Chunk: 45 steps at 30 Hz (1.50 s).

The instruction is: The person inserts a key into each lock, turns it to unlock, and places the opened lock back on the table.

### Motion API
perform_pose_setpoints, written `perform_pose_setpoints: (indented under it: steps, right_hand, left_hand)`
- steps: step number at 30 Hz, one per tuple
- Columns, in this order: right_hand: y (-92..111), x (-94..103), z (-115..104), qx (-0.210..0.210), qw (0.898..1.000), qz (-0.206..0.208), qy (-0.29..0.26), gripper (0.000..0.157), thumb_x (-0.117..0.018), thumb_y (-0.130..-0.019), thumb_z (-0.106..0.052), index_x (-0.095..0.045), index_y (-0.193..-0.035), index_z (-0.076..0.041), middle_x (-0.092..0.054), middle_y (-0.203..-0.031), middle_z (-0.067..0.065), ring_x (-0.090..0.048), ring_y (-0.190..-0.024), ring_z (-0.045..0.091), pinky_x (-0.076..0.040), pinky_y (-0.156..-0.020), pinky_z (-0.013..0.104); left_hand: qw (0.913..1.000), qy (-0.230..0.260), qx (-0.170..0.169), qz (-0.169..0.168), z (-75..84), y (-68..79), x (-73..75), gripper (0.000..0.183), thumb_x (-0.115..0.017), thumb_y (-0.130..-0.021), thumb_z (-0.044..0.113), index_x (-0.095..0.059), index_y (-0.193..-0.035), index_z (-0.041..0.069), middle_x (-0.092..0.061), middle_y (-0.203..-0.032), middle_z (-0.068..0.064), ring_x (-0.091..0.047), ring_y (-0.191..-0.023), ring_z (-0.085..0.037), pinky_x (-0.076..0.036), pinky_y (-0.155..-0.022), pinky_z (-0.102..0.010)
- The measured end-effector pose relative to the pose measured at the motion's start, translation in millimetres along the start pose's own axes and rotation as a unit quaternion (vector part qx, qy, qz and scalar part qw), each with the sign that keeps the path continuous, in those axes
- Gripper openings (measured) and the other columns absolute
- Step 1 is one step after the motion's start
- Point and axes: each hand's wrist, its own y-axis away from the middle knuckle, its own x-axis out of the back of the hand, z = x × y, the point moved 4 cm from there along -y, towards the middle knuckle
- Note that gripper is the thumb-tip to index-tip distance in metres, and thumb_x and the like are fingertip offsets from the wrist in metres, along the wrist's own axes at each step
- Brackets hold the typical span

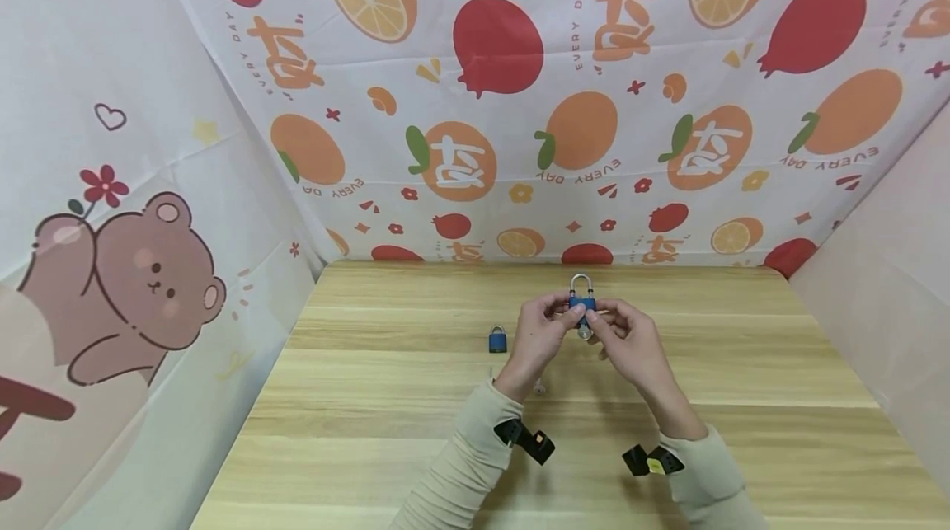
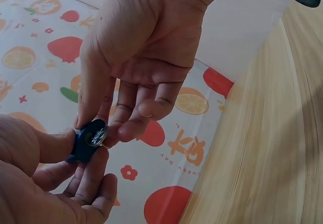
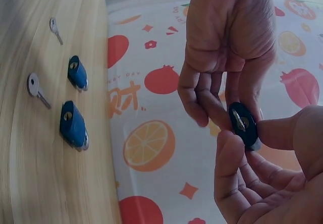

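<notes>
A blue padlock (image 1: 582,305) is held up between both hands, its silver shackle towards the backdrop. A silver key (image 1: 585,332) sits in its bottom end; its bow shows edge-on in the right wrist view. My left hand (image 1: 540,336) pinches one side of the lock body, thumb on the near face. On the other side, my right hand (image 1: 631,340) pinches the body too, with fingertips close to the key. Parts of the lock are hidden by the fingers. Whether the shackle is released, I cannot tell.
Two more blue padlocks, a nearer one (image 3: 74,125) and a smaller-looking one (image 3: 77,72), stand on the wooden table (image 1: 356,431). Two loose keys lie by them, one key (image 3: 38,89) and another key (image 3: 54,28). A fruit-print cloth (image 1: 505,143) hangs behind.
</notes>
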Motion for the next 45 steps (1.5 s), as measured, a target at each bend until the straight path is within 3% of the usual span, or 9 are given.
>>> perform_pose_setpoints:
  steps: [7, 18, 23, 28, 35, 41, 45]
  right_hand:
    - [2.3, 0.3, -0.7, -0.010, 1.000, 0.013, -0.024, 0.035, -0.062, -0.102, -0.025, -0.063, -0.125, 0.001, -0.071, -0.102, 0.021, -0.069, -0.075, 0.010, -0.056, -0.059, 0.027]
    - [5.6, 2.5, -1.7, -0.027, 0.998, 0.029, -0.039, 0.036, -0.061, -0.102, -0.027, -0.065, -0.124, 0.002, -0.073, -0.099, 0.015, -0.067, -0.075, 0.004, -0.057, -0.060, 0.026]
    - [5.0, 3.5, -1.2, -0.025, 0.998, 0.039, -0.047, 0.034, -0.063, -0.102, -0.024, -0.066, -0.121, 0.003, -0.072, -0.089, 0.003, -0.065, -0.071, 0.004, -0.056, -0.059, 0.026]
    - [6.1, 4.0, -3.3, -0.031, 0.997, 0.042, -0.054, 0.033, -0.064, -0.101, -0.022, -0.066, -0.121, 0.005, -0.070, -0.084, -0.004, -0.063, -0.070, 0.004, -0.054, -0.059, 0.023]
    - [9.3, 4.8, -7.6, -0.046, 0.996, 0.025, -0.073, 0.037, -0.063, -0.101, -0.024, -0.064, -0.122, 0.006, -0.069, -0.083, -0.009, -0.063, -0.072, 0.006, -0.054, -0.061, 0.023]
    - [12.7, 3.9, -9.7, -0.045, 0.994, 0.014, -0.102, 0.034, -0.063, -0.101, -0.021, -0.063, -0.120, 0.008, -0.071, -0.083, -0.009, -0.061, -0.070, 0.005, -0.052, -0.060, 0.022]
    - [15.4, 3.6, -12.3, -0.043, 0.993, 0.008, -0.107, 0.034, -0.063, -0.101, -0.020, -0.063, -0.120, 0.009, -0.072, -0.083, -0.008, -0.062, -0.070, 0.005, -0.053, -0.060, 0.022]
  left_hand:
    - [1.0000, 0.006, -0.006, -0.004, 2.0, 0.7, -0.6, 0.030, -0.070, -0.096, 0.018, -0.071, -0.122, 0.002, -0.073, -0.105, -0.013, -0.061, -0.087, -0.010, -0.050, -0.075, -0.022]
    - [0.9998, 0.016, -0.002, -0.011, 1.4, 1.5, -2.2, 0.028, -0.070, -0.096, 0.019, -0.072, -0.117, 0.001, -0.074, -0.104, -0.016, -0.058, -0.080, -0.009, -0.046, -0.067, -0.020]
    - [0.9996, 0.015, -0.014, -0.019, 1.2, 1.4, -1.6, 0.028, -0.062, -0.102, 0.025, -0.072, -0.117, 0.003, -0.072, -0.102, -0.013, -0.060, -0.083, -0.010, -0.053, -0.075, -0.022]
    - [0.9995, 0.028, -0.006, -0.011, 0.1, -0.1, 0.0, 0.033, -0.051, -0.107, 0.026, -0.072, -0.116, 0.002, -0.070, -0.098, -0.007, -0.061, -0.083, -0.008, -0.057, -0.086, -0.033]
    - [0.9979, 0.057, -0.018, -0.027, 0.1, -9.8, -0.4, 0.029, -0.050, -0.107, 0.020, -0.067, -0.121, 0.001, -0.072, -0.106, -0.017, -0.065, -0.083, -0.007, -0.058, -0.085, -0.030]
    - [0.9906, 0.111, -0.021, -0.077, -4.8, -20.9, -2.2, 0.026, -0.056, -0.104, 0.013, -0.062, -0.127, 0.001, -0.073, -0.118, -0.020, -0.070, -0.093, -0.006, -0.059, -0.090, -0.029]
    - [0.9783, 0.165, -0.021, -0.123, -8.3, -25.9, -4.6, 0.032, -0.057, -0.104, 0.014, -0.059, -0.133, 0.001, -0.072, -0.124, -0.021, -0.071, -0.099, -0.005, -0.058, -0.091, -0.026]
